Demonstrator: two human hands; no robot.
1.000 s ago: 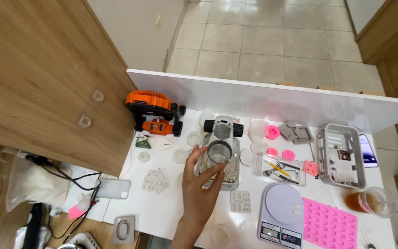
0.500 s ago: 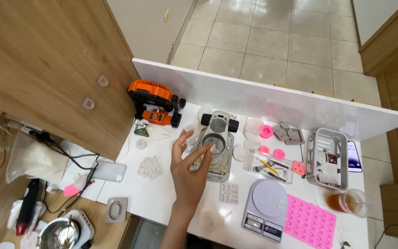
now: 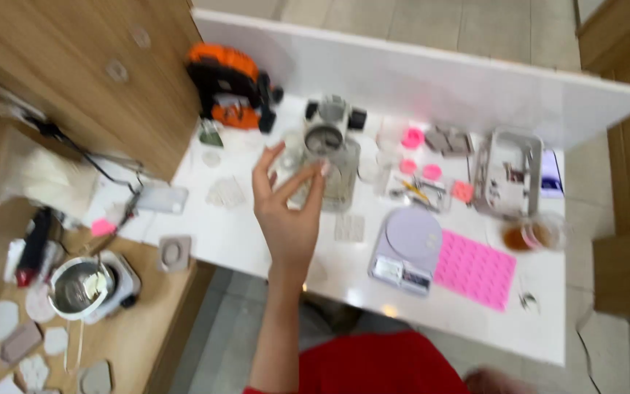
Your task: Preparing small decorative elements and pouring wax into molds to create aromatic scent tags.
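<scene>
Left hand (image 3: 289, 208) raised over the desk (image 3: 257, 233) middle, fingers spread, palm up, holding nothing; fingertips near a clear jar (image 3: 329, 171) standing toward the desk's back edge. Frame blurred. Right hand not in view. Orange tool (image 3: 231, 87) at back left corner. Scale (image 3: 406, 248) and pink mould (image 3: 475, 270) near front edge, right of the hand. Tray (image 3: 508, 171) toward right edge.

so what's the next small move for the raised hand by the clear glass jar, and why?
Probably lower the left hand a little and close it round the clear glass jar. Its fingers are spread open right at the jar; blur hides whether they touch. The right hand is not clearly in view.
</scene>
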